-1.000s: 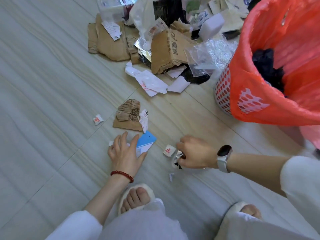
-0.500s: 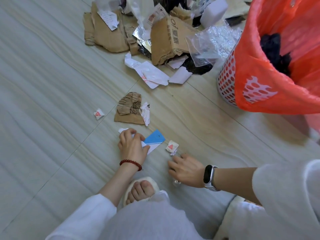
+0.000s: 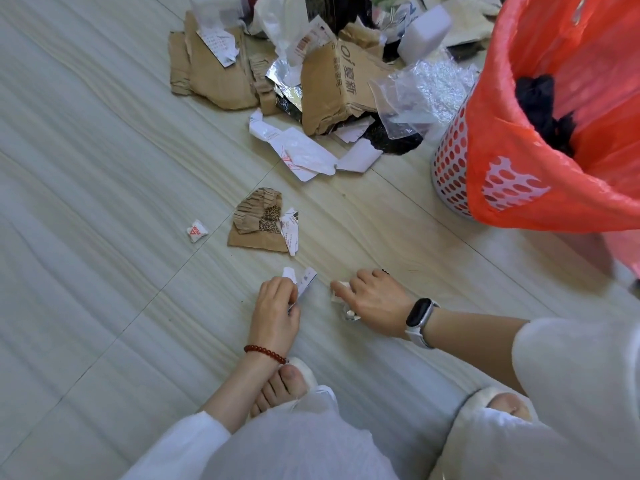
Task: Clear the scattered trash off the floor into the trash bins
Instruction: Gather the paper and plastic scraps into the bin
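My left hand point(image 3: 275, 308) is closed on a few paper scraps point(image 3: 303, 280), lifted just off the pale floor. Beside it my right hand point(image 3: 372, 301) presses down on a small white wrapper point(image 3: 337, 289) and also holds a crinkled clear scrap point(image 3: 350, 315) under the palm. A torn cardboard piece point(image 3: 258, 223) with a white slip lies just beyond my hands. A small white wrapper with a red mark point(image 3: 196, 231) sits to its left. The bin with the red bag point(image 3: 554, 140) stands at the right, dark trash inside.
A large heap of cardboard point(image 3: 332, 84), foil, clear plastic film point(image 3: 422, 88), white paper point(image 3: 301, 154) and a foam block point(image 3: 424, 31) covers the floor at the top, left of the bin. My slippered feet and white-clad knees fill the bottom edge.
My left hand has gathered the blue-and-white card and white scrap off the floor. My right hand has moved forward onto the small red-marked wrapper, which it now covers.
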Motion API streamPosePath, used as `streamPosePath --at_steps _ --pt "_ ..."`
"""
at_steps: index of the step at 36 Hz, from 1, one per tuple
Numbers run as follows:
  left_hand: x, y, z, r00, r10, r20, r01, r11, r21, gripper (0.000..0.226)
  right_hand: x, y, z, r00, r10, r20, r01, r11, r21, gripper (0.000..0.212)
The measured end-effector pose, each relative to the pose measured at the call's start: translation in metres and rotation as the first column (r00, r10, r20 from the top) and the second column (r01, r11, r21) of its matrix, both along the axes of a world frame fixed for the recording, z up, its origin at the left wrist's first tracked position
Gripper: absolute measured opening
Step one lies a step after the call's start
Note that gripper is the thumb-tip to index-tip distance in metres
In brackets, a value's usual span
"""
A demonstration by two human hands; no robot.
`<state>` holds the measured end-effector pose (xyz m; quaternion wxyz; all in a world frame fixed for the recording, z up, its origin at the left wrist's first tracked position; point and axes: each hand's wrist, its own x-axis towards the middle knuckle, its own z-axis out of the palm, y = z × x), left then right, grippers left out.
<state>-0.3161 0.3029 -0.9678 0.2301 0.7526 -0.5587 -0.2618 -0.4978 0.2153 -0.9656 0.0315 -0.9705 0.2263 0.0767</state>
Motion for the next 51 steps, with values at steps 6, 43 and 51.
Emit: streamPosePath --at_steps 6,43,51 --pt "0.012 -0.017 0.015 0.992 0.121 -0.042 -0.120 0.993 0.023 0.024 0.001 -0.006 -0.002 0.999 0.045 0.028 -0.047 0.997 0.065 0.010" --pt "0.008 -0.079 -0.009 0.900 -0.171 0.400 0.132 0.984 0.123 0.074 -0.020 -0.029 -0.005 0.995 -0.049 0.082 0.039 0.993 0.112 0.070" --pt "0.007 -0.076 -0.004 0.941 -0.157 0.300 0.105 0.977 0.185 0.056 -0.013 -0.025 -0.008 0.997 0.051 0.060 -0.054 0.998 0.038 0.016"
